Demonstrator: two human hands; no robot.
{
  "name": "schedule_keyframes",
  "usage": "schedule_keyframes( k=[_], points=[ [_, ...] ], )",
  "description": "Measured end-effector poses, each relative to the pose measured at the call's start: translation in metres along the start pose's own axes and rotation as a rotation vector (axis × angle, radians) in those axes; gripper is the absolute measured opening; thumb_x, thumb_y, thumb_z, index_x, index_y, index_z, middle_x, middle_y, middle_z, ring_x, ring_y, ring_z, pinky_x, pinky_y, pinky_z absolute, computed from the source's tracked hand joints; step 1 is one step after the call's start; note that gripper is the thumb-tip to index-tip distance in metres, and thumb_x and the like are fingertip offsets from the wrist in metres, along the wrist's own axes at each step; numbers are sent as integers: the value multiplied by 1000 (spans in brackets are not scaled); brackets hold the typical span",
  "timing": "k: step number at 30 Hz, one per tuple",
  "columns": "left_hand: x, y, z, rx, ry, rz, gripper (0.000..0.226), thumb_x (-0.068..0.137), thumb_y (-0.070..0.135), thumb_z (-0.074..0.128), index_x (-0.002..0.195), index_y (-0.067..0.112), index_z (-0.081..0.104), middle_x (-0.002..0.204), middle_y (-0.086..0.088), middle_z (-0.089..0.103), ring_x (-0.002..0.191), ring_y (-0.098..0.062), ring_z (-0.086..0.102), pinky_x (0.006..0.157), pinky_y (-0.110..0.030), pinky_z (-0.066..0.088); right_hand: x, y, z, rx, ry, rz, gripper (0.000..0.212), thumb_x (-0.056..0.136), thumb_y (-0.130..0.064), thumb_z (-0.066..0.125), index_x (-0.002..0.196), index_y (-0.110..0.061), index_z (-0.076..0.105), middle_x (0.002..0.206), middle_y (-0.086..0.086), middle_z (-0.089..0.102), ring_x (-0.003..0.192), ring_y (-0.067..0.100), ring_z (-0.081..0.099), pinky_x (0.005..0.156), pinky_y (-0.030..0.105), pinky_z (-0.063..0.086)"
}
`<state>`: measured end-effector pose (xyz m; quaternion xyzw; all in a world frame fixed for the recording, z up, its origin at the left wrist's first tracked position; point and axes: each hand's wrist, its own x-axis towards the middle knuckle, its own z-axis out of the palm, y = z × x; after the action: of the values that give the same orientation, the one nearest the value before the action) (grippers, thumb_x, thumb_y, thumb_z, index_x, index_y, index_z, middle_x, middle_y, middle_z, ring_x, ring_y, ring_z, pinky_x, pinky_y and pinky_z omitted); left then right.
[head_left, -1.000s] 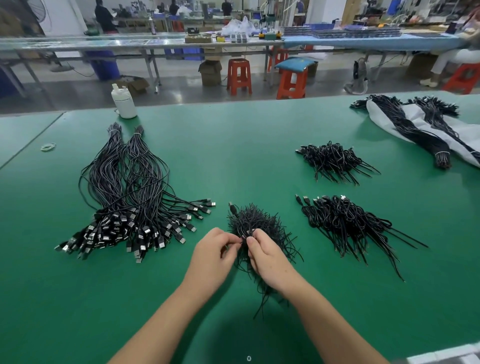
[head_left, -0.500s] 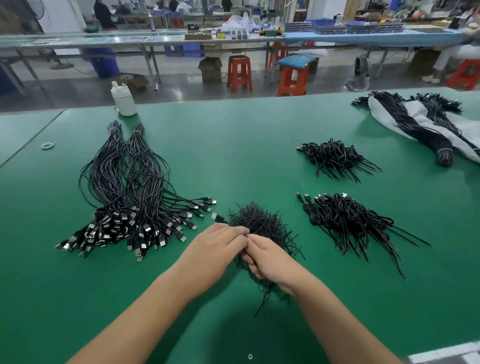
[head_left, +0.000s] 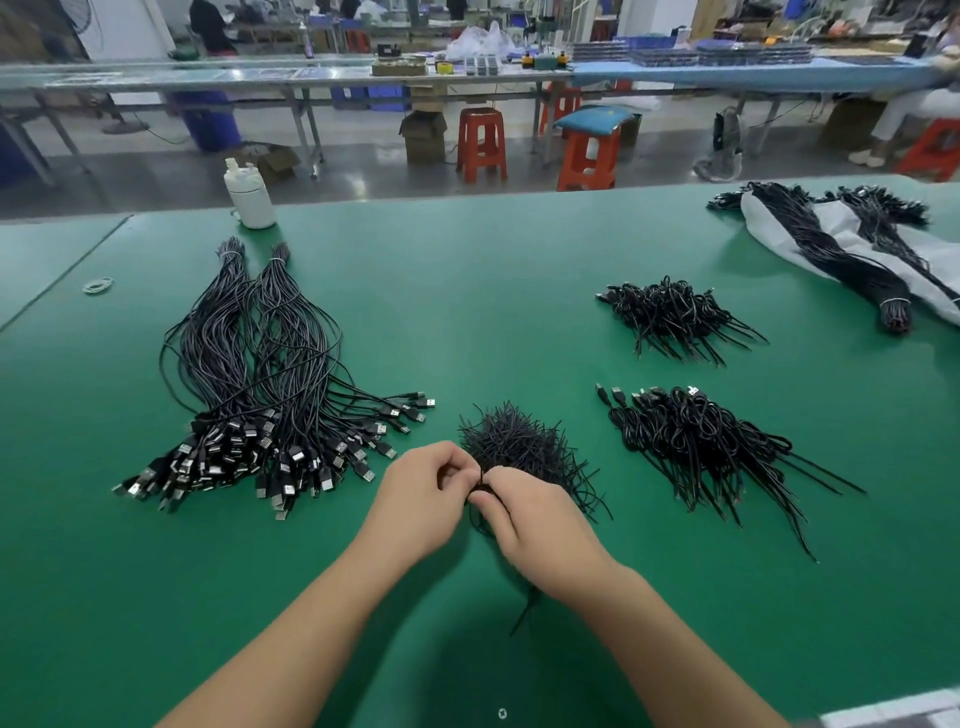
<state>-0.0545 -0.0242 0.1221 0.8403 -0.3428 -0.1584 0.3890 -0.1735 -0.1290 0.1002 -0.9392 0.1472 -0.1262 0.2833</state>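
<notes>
A big green table (head_left: 493, 322) fills most of the view. On its left side lies a big bunch of long black cables (head_left: 260, 374), with shiny plugs fanned out at the near end. Far off on the right lies a white sheet (head_left: 852, 244) with more black bundles on top of it. Two piles of looped cables sit on the right side, the near pile (head_left: 696, 441) and the far pile (head_left: 670, 317), a little apart from each other. In the middle is a fuzzy heap of short black ties (head_left: 514, 441).

The left hand (head_left: 421, 499) and the right hand (head_left: 540, 525) meet just in front of that heap, at its near edge. Both hands have curled fingers, and together they pinch a thin black cord (head_left: 480, 486) between their fingertips. One end of the cord pokes out below the right wrist.

A white bottle (head_left: 249, 197) stands at the far edge of the table. Some small rubber bands (head_left: 97, 285) lie far left.
</notes>
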Motion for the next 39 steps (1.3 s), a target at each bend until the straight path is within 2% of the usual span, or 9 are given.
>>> schedule_keyframes(
  k=[3, 7, 11, 16, 21, 23, 26, 34, 39],
  points=[
    [2, -2, -3, -118, -87, -99, 17, 89, 16, 68, 73, 24, 70, 65, 0, 64, 58, -8, 48, 59, -23, 40, -5, 2, -2, -80, 64, -81, 26, 104, -37, 44, 93, -17, 58, 84, -3, 55, 75, 26, 56, 69, 40, 45],
    [2, -6, -7, -179, -173, -185, 11, 85, 20, 74, 74, 20, 74, 54, 7, 62, 48, -5, 45, 50, -17, 35, -9, 3, -2, -161, 95, -164, 30, 101, -36, 47, 86, -15, 62, 77, -2, 56, 68, 23, 55, 60, 39, 44],
    [2, -11, -9, -208, -148, -240, 17, 77, 31, 82, 74, 16, 74, 69, -12, 72, 58, -16, 52, 63, -27, 43, -10, 5, -1, -234, 185, -224, 24, 96, -30, 58, 77, -16, 64, 65, -4, 54, 55, 19, 52, 48, 36, 42],
    [0, -11, -4, -69, -130, -182, 18, 81, 35, 77, 69, 21, 75, 49, 10, 58, 49, -9, 44, 48, -21, 35, -9, 8, 0, -285, 219, -255, 25, 91, -27, 67, 69, -17, 61, 59, -5, 53, 50, 17, 51, 43, 31, 38],
    [2, -5, -6, -120, -154, -166, 39, 94, 45, 61, 70, 20, 78, 66, 5, 73, 63, -17, 63, 70, -31, 54, -8, 5, -3, -367, 193, -289, 29, 89, -29, 67, 63, -19, 58, 56, -5, 53, 46, 18, 51, 43, 29, 33],
    [3, -3, -8, -67, -199, -146, 44, 92, 51, 61, 69, 17, 76, 59, 5, 67, 55, -16, 54, 59, -30, 47, -7, 4, -4, -401, 172, -287, 29, 90, -31, 65, 64, -19, 60, 57, -5, 55, 46, 18, 53, 42, 29, 35],
    [5, -4, -14, 21, -269, -77, 29, 89, 38, 69, 69, 18, 75, 46, 9, 47, 45, -8, 33, 46, -25, 28, -7, 5, -5, -461, 129, -295, 26, 93, -36, 58, 73, -22, 67, 61, -7, 59, 50, 16, 57, 43, 29, 38],
    [3, -1, -14, 217, -311, 26, 16, 87, 18, 70, 74, 28, 70, 72, 9, 70, 63, -4, 55, 61, -17, 44, -2, 11, -6, -475, -51, -292, 37, 103, -47, 36, 93, -22, 62, 87, -4, 64, 83, 21, 62, 63, 37, 43],
    [5, -2, -15, 307, -313, 96, 18, 88, 20, 67, 73, 30, 65, 66, 15, 62, 60, 3, 52, 56, -8, 36, 5, 14, -13, -500, -22, -369, 38, 99, -52, 48, 92, -21, 69, 88, -4, 66, 88, 21, 59, 75, 36, 50]
  ],
)
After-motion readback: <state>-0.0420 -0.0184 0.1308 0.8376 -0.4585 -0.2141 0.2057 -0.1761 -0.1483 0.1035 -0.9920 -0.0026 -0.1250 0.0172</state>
